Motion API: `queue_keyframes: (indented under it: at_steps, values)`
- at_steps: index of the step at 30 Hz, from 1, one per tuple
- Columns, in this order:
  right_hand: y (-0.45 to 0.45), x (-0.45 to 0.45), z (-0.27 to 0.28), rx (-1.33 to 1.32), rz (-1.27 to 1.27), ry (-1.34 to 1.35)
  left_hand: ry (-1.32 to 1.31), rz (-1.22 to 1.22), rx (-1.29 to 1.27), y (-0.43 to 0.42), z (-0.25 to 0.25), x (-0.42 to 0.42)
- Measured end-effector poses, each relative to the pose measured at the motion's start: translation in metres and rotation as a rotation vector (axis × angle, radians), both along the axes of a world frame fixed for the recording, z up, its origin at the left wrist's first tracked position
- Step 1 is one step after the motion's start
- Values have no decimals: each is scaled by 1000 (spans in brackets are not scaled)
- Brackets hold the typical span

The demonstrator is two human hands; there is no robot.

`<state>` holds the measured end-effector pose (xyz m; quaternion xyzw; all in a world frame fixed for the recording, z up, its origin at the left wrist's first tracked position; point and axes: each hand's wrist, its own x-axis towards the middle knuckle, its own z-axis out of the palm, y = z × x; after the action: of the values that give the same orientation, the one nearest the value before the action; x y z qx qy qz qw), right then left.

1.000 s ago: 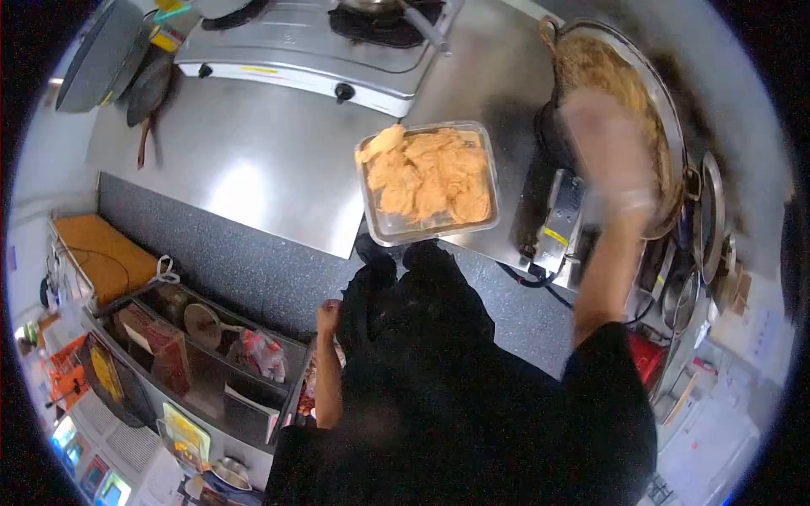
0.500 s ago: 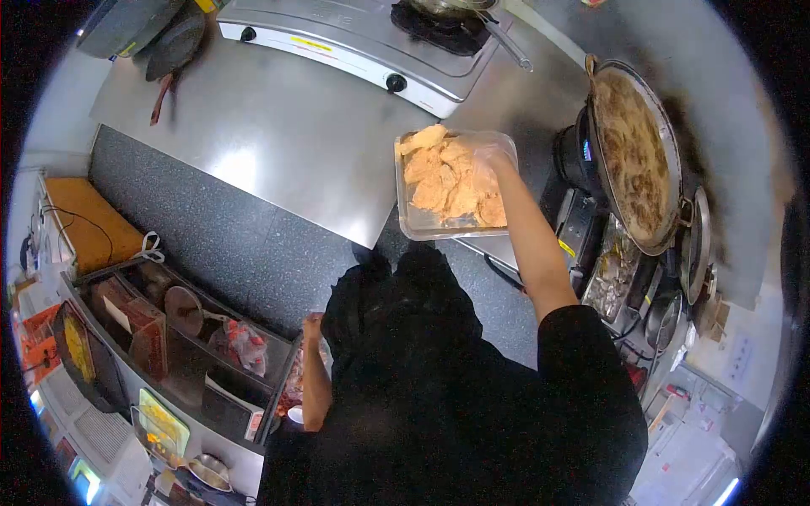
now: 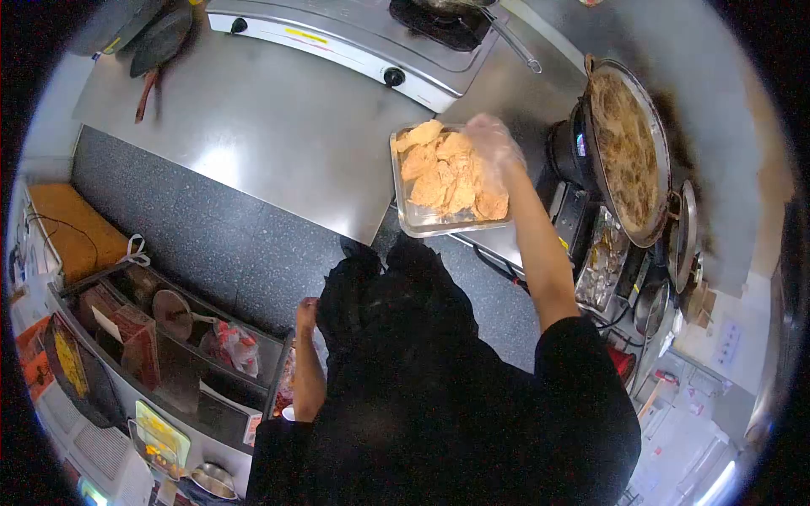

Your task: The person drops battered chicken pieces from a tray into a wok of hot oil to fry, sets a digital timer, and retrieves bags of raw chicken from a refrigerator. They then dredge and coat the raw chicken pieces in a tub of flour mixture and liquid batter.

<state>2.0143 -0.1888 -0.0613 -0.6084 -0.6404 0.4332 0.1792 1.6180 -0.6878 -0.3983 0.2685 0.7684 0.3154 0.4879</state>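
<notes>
A clear rectangular tray [image 3: 433, 228] holds several breaded, orange-coated pieces of what looks like chicken [image 3: 456, 173]. It sits on the corner of the steel worktop in front of me. My right hand [image 3: 494, 142], in a thin clear plastic glove, is over the tray's upper right corner. Motion blurs its fingers, and I cannot tell whether they hold anything. My left hand [image 3: 307, 312] hangs low beside my dark apron, bare, its fingers curled in. What it holds, if anything, is hidden.
At right, a wide pan of bubbling oil [image 3: 629, 152] stands on a burner, with a foil-lined tray [image 3: 603, 266] below it. A gas stove [image 3: 337, 42] is at the back. Pans [image 3: 160, 42] lie at upper left. A sectioned steel unit [image 3: 190, 337] stands at left.
My right hand has lifted from among the coated pieces up to the tray's upper right corner. The left hand stays low at my side.
</notes>
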Motion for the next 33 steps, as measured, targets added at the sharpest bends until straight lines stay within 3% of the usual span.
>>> queue_keyframes:
  at_steps: [3, 5, 6, 8, 11, 14, 17, 20, 23, 26, 30, 33]
  values:
    - [-31, -2, 68, 411, 55, -196, -66, 58, -50, 31, 62, 3]
    - [-20, 32, 62, 558, 223, -376, -139, 87, 56, 38, 80, 3]
    - [-26, 22, 99, 203, 170, -334, -174, 98, 109, 39, 84, 3]
    - [-29, 6, 125, 338, 307, -493, -179, 135, 26, 45, 87, 3]
    - [1, 14, 49, 574, 819, -629, -138, 126, -46, 52, 103, 2]
    - [-12, -27, 19, 199, 771, -854, -163, 119, -42, 53, 108, -2]
    - [-26, -39, 29, 127, 850, -816, -160, 146, -47, 46, 106, -6]
    - [-45, -31, 20, 347, 685, -791, -88, 144, -54, 40, 106, -5]
    - [-48, -42, 50, 210, 734, -762, 64, 35, -34, 25, 105, -3]
    - [-33, -30, 0, 228, 807, -475, 158, -37, -33, 18, 96, -2]
    - [-30, -55, -5, 9, 853, -731, 17, -15, 110, -9, 23, -14]
    - [-26, -60, -4, -51, 938, -829, 7, 24, -20, 31, 110, 5]
